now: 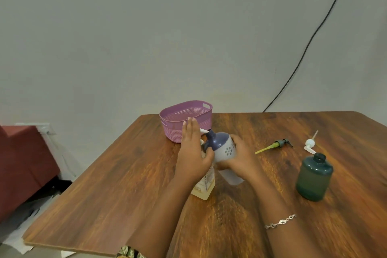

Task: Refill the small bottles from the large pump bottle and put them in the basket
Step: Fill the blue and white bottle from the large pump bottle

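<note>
- A brown wood-grain surface point(125, 195) stands against a pale wall, with a black cable point(314, 33) running down the wall on the right and a dark red seat point(23, 163) off to the left.
- The purple basket point(173, 132) sits at the far left corner of the surface, just behind the hands.
- The large pump bottle point(206, 186), clear with a yellowish liquid, stands upright near the middle. Its white nozzle point(203, 131) pokes out towards the right.
- The left hand point(193, 153) lies flat over the pump head, fingers straight and together.
- The right hand point(240, 157) has its fingers wrapped round the small grey bottle point(227, 150), which has a purple shoulder. The bottle is tilted so its neck meets the nozzle.
- A bracelet point(280, 221) is on the right wrist.
- A dark green bottle point(314, 177) stands upright to the right, well apart from the hands, with no pump on it.
- Behind it lie two loose pumps: a green pump point(280, 144) with a yellow tube, and a white pump point(310, 144) just right of it.
</note>
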Demonstrator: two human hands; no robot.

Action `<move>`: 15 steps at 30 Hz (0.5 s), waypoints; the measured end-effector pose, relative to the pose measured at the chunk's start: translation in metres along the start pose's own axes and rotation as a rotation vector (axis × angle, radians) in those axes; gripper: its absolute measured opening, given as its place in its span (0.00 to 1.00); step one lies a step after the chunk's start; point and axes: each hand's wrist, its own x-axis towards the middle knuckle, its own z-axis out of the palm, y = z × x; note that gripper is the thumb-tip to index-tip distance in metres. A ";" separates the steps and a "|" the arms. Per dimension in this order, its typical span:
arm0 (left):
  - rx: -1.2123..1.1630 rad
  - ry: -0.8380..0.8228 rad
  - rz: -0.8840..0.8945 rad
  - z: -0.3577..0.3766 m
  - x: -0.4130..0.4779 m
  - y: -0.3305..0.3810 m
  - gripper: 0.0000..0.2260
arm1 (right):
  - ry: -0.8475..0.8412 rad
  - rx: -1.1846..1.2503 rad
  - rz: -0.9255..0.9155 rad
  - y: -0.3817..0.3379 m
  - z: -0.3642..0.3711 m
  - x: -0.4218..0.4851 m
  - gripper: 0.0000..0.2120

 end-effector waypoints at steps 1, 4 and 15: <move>-0.067 0.096 0.002 0.004 -0.006 0.002 0.35 | -0.013 0.046 0.002 0.002 -0.001 -0.001 0.36; -0.274 0.321 -0.094 0.015 -0.028 0.014 0.35 | -0.046 0.174 0.027 0.008 -0.001 -0.003 0.36; -0.661 0.183 -0.277 0.041 -0.041 0.030 0.33 | -0.099 0.337 -0.130 0.020 -0.011 -0.016 0.32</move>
